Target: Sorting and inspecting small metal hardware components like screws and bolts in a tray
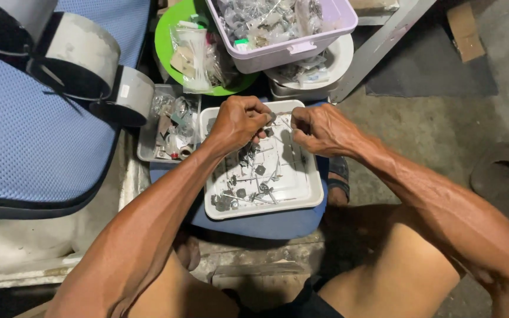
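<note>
Metal, small and grey: the piece [273,118] I pinch between both hands is a short bit of hardware, mostly hidden by my fingers, so I cannot tell its exact shape. My left hand [240,122] is curled tight around one end, and my right hand [319,129] nips the other end with thumb and forefinger. I hold it just above the far edge of the white tray [301,197], which carries more screws [248,191] and washers like it. I judge it light, stiff and hard, a little slick, and easy to drop because it is so small; the fingertips are the best hold, close to each end. It looks dull silver, thin, with no bright shine.
</note>
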